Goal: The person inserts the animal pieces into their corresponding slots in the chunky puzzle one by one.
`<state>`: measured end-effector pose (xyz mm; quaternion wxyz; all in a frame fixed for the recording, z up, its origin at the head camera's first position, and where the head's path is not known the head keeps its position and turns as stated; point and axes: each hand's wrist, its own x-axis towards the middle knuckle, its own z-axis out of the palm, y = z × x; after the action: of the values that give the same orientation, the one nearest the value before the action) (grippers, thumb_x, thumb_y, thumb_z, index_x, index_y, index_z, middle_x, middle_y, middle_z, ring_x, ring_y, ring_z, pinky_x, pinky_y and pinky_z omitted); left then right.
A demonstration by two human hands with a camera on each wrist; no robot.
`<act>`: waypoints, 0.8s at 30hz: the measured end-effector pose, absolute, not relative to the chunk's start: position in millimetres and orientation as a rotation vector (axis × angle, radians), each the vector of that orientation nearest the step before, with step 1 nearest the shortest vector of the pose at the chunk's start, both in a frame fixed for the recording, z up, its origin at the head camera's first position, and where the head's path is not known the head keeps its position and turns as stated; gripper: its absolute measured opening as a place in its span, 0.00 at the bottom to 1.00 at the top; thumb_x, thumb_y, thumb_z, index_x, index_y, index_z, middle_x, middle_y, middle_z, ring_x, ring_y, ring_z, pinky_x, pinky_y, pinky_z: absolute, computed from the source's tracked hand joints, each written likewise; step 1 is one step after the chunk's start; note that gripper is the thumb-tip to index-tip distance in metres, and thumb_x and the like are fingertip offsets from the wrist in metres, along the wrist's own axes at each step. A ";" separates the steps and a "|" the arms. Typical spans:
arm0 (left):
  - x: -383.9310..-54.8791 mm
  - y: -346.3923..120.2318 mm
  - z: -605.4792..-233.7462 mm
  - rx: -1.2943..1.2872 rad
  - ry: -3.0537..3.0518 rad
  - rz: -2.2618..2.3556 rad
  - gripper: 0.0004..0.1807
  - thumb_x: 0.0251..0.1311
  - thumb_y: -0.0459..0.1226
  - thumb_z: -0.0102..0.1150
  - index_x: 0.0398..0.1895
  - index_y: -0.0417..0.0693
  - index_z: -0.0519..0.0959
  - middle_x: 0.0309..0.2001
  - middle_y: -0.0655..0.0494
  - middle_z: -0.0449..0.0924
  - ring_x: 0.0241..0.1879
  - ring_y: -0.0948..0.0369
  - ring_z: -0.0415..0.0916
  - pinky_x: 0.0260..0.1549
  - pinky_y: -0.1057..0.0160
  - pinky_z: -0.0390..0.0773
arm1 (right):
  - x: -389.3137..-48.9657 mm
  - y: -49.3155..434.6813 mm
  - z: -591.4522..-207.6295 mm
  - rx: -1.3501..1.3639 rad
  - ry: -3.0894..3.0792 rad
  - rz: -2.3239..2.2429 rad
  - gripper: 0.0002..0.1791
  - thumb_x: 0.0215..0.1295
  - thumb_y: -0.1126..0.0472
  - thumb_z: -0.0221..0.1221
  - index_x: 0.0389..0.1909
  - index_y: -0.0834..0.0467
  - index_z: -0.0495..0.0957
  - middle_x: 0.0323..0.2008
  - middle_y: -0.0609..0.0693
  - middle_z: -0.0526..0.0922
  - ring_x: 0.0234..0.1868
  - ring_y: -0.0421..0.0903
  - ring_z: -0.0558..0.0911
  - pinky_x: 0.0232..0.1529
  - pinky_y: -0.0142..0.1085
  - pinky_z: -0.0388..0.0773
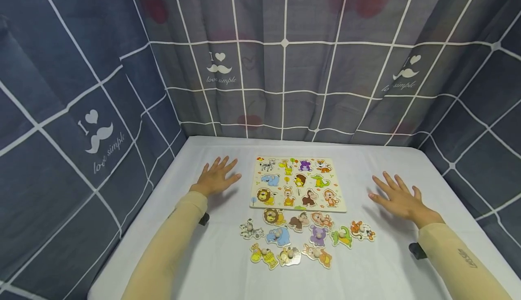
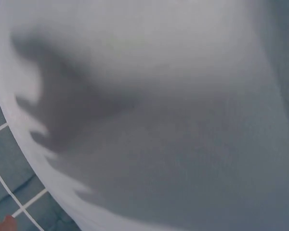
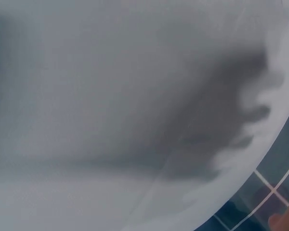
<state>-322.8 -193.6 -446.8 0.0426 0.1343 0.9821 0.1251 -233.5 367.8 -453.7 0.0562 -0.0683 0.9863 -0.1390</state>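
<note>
My left hand [image 1: 215, 178] hovers left of a wooden animal puzzle board [image 1: 255, 200], fingers spread and holding nothing. On the board's other side my right hand [image 1: 400, 199] is held the same way, apart from everything. Loose knobbed animal pieces lie in front of the board, among them a zebra piece [image 1: 247, 232], an elephant piece [image 1: 282, 237], a crocodile piece [image 1: 346, 240] and a giraffe piece [image 1: 269, 260]. The lion piece [image 1: 270, 218] lies right at the board's front edge. Both wrist views show mostly hand shadows, with some fingers [image 2: 0, 224] at a corner.
A white cloth covers the table [image 1: 228, 282]. Dark grid-patterned curtains [image 1: 260, 73] stand close behind it and along both sides. A dark wrist camera [image 1: 417, 251] hangs under the right forearm, and another one [image 1: 204, 219] under the left.
</note>
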 end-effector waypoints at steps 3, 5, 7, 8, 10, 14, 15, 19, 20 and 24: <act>-322.5 -192.2 -448.4 0.428 3.002 0.368 0.39 0.70 0.65 0.37 0.80 0.63 0.50 0.82 0.48 0.42 0.80 0.41 0.37 0.75 0.31 0.37 | -233.2 365.1 -452.2 -0.240 2.993 -0.418 0.44 0.72 0.30 0.42 0.80 0.49 0.47 0.80 0.65 0.40 0.77 0.74 0.39 0.63 0.81 0.32; -321.7 -191.5 -449.0 0.431 2.998 0.353 0.39 0.70 0.65 0.36 0.81 0.64 0.49 0.82 0.49 0.42 0.81 0.42 0.36 0.75 0.32 0.37 | -233.6 363.1 -451.5 -0.258 2.993 -0.420 0.43 0.72 0.31 0.43 0.80 0.48 0.48 0.80 0.64 0.41 0.77 0.73 0.39 0.63 0.80 0.33; -320.6 -190.6 -449.3 0.442 2.998 0.349 0.40 0.70 0.66 0.36 0.80 0.65 0.50 0.82 0.49 0.43 0.81 0.42 0.37 0.75 0.32 0.38 | -234.2 361.1 -451.4 -0.268 2.994 -0.426 0.43 0.72 0.31 0.43 0.80 0.48 0.48 0.80 0.64 0.41 0.77 0.73 0.39 0.64 0.80 0.33; -320.0 -190.0 -449.3 0.451 2.996 0.353 0.39 0.70 0.65 0.37 0.80 0.65 0.50 0.82 0.49 0.43 0.81 0.42 0.37 0.75 0.32 0.38 | -234.4 360.7 -451.6 -0.271 2.994 -0.424 0.43 0.72 0.32 0.43 0.80 0.48 0.48 0.80 0.64 0.41 0.77 0.73 0.40 0.63 0.80 0.33; -319.0 -188.3 -449.3 0.467 2.990 0.341 0.40 0.70 0.66 0.37 0.80 0.66 0.49 0.82 0.50 0.43 0.81 0.43 0.37 0.76 0.33 0.38 | -234.5 360.6 -452.8 -0.277 2.997 -0.418 0.42 0.73 0.32 0.43 0.80 0.48 0.48 0.80 0.64 0.41 0.77 0.74 0.40 0.63 0.80 0.34; -317.0 -184.8 -448.7 0.511 2.985 0.318 0.40 0.69 0.67 0.36 0.80 0.66 0.49 0.82 0.50 0.44 0.81 0.43 0.38 0.76 0.32 0.39 | -231.7 360.3 -455.0 -0.282 3.001 -0.409 0.43 0.72 0.31 0.43 0.80 0.49 0.48 0.80 0.64 0.42 0.77 0.74 0.41 0.63 0.80 0.34; -316.5 -184.1 -448.7 0.521 2.984 0.314 0.40 0.70 0.67 0.36 0.80 0.65 0.49 0.82 0.50 0.44 0.81 0.43 0.38 0.75 0.32 0.40 | -230.6 359.7 -455.3 -0.286 3.001 -0.412 0.43 0.72 0.31 0.44 0.80 0.49 0.49 0.80 0.65 0.43 0.77 0.74 0.41 0.64 0.80 0.33; -315.2 -182.4 -449.7 0.544 2.972 0.330 0.39 0.70 0.65 0.37 0.80 0.65 0.50 0.82 0.50 0.45 0.81 0.43 0.39 0.76 0.33 0.40 | -226.9 357.3 -457.9 -0.306 3.006 -0.413 0.43 0.71 0.31 0.45 0.80 0.48 0.50 0.80 0.65 0.45 0.77 0.73 0.42 0.64 0.80 0.34; -315.1 -182.3 -450.3 0.547 2.970 0.333 0.39 0.70 0.65 0.38 0.80 0.65 0.50 0.82 0.51 0.45 0.81 0.44 0.39 0.76 0.33 0.40 | -226.4 356.8 -458.7 -0.311 3.008 -0.414 0.43 0.71 0.31 0.45 0.80 0.48 0.51 0.80 0.64 0.45 0.77 0.73 0.43 0.64 0.79 0.34; -313.9 -181.6 -452.5 0.564 2.961 0.338 0.39 0.70 0.66 0.37 0.80 0.66 0.51 0.82 0.52 0.44 0.81 0.45 0.39 0.76 0.33 0.40 | -225.1 354.4 -461.5 -0.321 3.016 -0.408 0.43 0.71 0.31 0.45 0.79 0.48 0.51 0.80 0.64 0.46 0.78 0.72 0.43 0.65 0.79 0.34</act>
<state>-313.9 -181.6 -452.5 0.0543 0.1858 0.9748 0.1113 -225.1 354.4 -461.5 0.0407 -0.1048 0.9847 -0.1331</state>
